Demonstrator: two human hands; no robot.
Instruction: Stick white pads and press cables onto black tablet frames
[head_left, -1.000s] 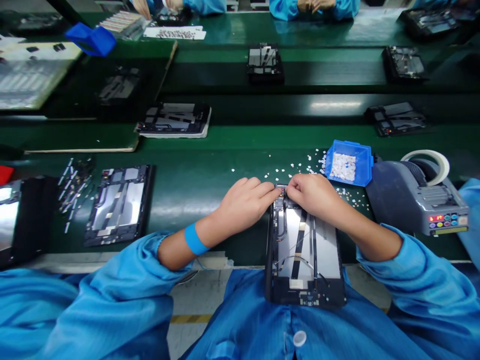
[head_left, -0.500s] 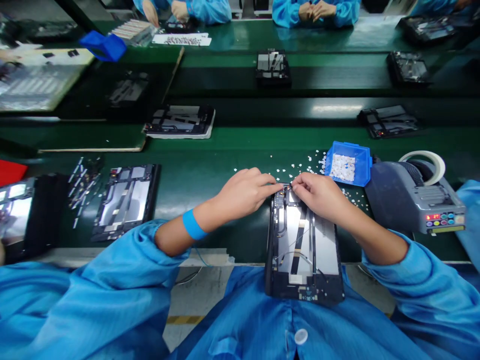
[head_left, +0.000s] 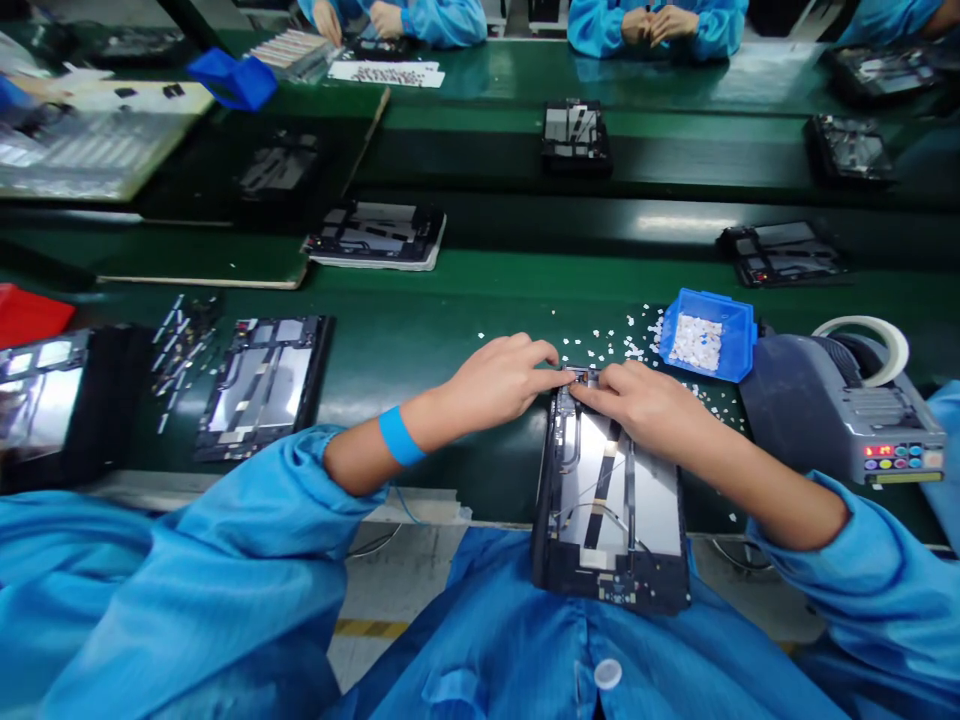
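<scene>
Two hands (head_left: pixel 577 385) on one tablet chassis (head_left: pixel 609 510)

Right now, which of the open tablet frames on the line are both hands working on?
The open tablet frame nearest the person, hanging over the bench edge. The left hand and right hand meet at its far end; the other frames lie untouched.

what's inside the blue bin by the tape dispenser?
The blue bin holds a heap of small white pieces; more lie scattered on the green belt beside it. The bin floor under the heap is covered.
</scene>
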